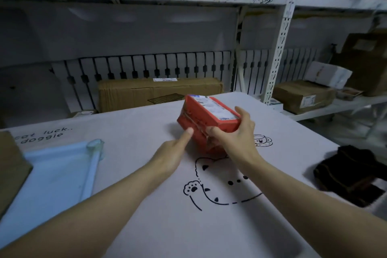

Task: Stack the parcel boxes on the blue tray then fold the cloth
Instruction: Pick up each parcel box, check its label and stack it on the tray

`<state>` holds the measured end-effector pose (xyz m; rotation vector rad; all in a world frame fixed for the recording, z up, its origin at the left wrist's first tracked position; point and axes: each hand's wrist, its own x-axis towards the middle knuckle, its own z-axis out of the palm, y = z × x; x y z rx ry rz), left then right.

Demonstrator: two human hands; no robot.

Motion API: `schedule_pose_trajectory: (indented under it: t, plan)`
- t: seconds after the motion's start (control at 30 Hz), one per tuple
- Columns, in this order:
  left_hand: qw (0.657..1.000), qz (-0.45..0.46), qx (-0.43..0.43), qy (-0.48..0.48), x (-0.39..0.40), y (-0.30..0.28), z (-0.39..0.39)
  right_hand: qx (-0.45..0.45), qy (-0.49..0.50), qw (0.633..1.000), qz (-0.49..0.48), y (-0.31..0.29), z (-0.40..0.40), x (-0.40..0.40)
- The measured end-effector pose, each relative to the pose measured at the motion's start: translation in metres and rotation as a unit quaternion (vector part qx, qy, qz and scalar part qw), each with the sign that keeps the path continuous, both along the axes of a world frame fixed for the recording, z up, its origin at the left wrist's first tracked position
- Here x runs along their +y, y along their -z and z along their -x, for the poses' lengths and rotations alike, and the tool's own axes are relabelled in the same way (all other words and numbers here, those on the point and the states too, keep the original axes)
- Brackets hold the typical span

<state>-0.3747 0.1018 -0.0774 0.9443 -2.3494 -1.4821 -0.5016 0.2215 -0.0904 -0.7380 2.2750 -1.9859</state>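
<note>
A red parcel box (196,119) with a white label on top is tilted up off the table near its middle. My right hand (236,138) grips its near right end, thumb on the front and fingers over the far side. My left hand (173,153) touches the box's near left side with the index fingertip, other fingers curled. The blue tray (60,174) lies at the left, and a brown cardboard box (10,169) stands on its left part. A dark cloth (351,174) lies crumpled at the table's right edge.
The table (146,226) has a pale cover printed with cartoon animals. Behind it a long cardboard carton (159,92) lies against the shelving. A white metal upright (280,48) stands at the back right, with more boxes (303,96) on the shelf beside it.
</note>
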Motion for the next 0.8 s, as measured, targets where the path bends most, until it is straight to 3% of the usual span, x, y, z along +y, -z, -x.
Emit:
schedule_pose_trajectory:
  t: [0.07,0.13,0.23,0.4,0.5,0.63,0.8]
  plan:
    - [0.985,-0.136,0.074,-0.077,0.011,-0.013,-0.015,0.026,-0.028,0.999,-0.003,-0.003,-0.029,0.011]
    - [0.965,-0.232,0.095,-0.080,0.024,-0.023,-0.034,0.065,-0.059,0.996,-0.004,-0.004,-0.059,0.021]
    - [0.947,-0.284,0.133,-0.067,0.035,-0.033,-0.062,0.082,-0.097,0.992,0.009,-0.006,-0.094,0.033]
    - [0.941,-0.273,0.186,-0.071,0.037,-0.039,-0.113,-0.067,-0.124,0.984,0.108,-0.023,-0.122,0.061]
    - [0.939,-0.262,0.220,-0.045,0.039,-0.042,-0.137,-0.128,-0.150,0.979,0.056,-0.032,-0.122,0.068]
    - [0.936,-0.246,0.253,-0.018,0.041,-0.049,-0.159,-0.219,-0.284,0.933,0.003,-0.035,-0.127,0.071]
    - [0.941,-0.208,0.268,0.008,0.039,-0.054,-0.181,-0.206,-0.355,0.912,0.010,-0.030,-0.133,0.068]
